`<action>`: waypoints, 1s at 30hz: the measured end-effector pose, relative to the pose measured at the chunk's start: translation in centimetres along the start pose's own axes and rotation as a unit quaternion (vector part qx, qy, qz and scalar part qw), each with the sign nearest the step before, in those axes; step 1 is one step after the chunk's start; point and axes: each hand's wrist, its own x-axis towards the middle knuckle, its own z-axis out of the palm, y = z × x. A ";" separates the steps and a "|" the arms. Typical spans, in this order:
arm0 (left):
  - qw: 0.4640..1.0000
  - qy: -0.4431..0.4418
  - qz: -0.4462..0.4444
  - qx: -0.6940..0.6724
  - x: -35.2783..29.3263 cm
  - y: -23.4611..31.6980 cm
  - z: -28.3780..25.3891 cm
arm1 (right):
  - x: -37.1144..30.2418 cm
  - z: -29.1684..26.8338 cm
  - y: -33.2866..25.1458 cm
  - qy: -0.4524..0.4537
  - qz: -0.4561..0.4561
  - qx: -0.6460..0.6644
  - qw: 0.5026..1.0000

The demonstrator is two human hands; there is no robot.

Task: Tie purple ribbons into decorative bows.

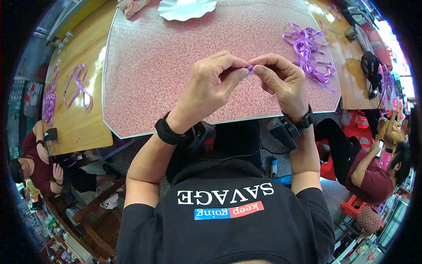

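Note:
Both hands meet above the pink speckled table mat, fingertips nearly touching. Between them is a small bit of purple ribbon [250, 68], mostly hidden by the fingers. My left hand [215, 79] pinches it from the left with thumb and forefinger. From the right, my right hand [281, 81] pinches the same bit, its other fingers curled under. Just beyond my right hand lies a loose heap of purple satin ribbons [310, 50]. Each wrist wears a black band, with a dark box-shaped device by the right one.
A white scalloped plate [187, 9] sits at the far edge of the pink mat [149, 79], beside a pale pink cloth [132, 6]. More purple ribbons [78, 88] lie on the wooden table [94, 127] at left. People sit on both sides; red stools [358, 127] stand at right.

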 end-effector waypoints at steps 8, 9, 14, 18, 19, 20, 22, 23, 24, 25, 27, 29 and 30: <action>1.000 -0.010 -0.008 0.015 0.2 0.2 -0.1 | -0.1 0.4 -0.1 0.024 -0.050 -0.023 0.998; 1.000 -0.007 -0.006 0.019 0.2 0.2 0.0 | -0.2 0.3 -0.1 0.029 -0.041 -0.019 0.999; 1.000 0.006 -0.007 -0.001 -0.2 0.3 0.2 | -0.3 0.6 0.1 0.027 -0.040 -0.015 0.999; 1.000 0.013 0.016 0.003 -0.3 -0.4 0.1 | -0.3 0.8 -0.2 0.022 -0.027 -0.022 0.999; 1.000 0.013 0.016 0.003 -0.2 -0.3 0.1 | -0.2 0.7 -0.1 0.022 -0.027 -0.023 0.999; 0.999 0.012 0.034 0.026 -0.2 -0.2 0.0 | -0.2 0.5 0.0 0.012 -0.043 -0.030 0.999; 0.997 0.012 0.051 0.050 0.0 -0.1 -0.1 | -0.1 0.2 0.2 0.001 -0.059 -0.038 0.998; 0.997 0.006 0.056 0.057 0.1 -0.1 -0.2 | 0.0 0.1 0.4 -0.010 -0.088 -0.054 0.995; 0.996 0.000 0.060 0.063 0.1 -0.1 -0.2 | 0.0 -0.1 0.5 -0.021 -0.116 -0.070 0.991; 0.996 0.000 0.061 0.062 0.2 -0.1 -0.3 | 0.1 -0.3 0.5 -0.022 -0.116 -0.071 0.990; 0.994 -0.009 0.078 0.082 0.4 -0.1 -0.3 | 0.2 -0.6 0.5 -0.039 -0.156 -0.122 0.979; 0.991 0.000 0.093 0.101 0.4 -0.2 -0.2 | 0.2 -0.4 0.7 -0.041 -0.143 -0.098 0.984; 0.987 0.008 0.108 0.119 0.4 -0.3 -0.1 | 0.2 -0.4 0.7 -0.042 -0.130 -0.075 0.988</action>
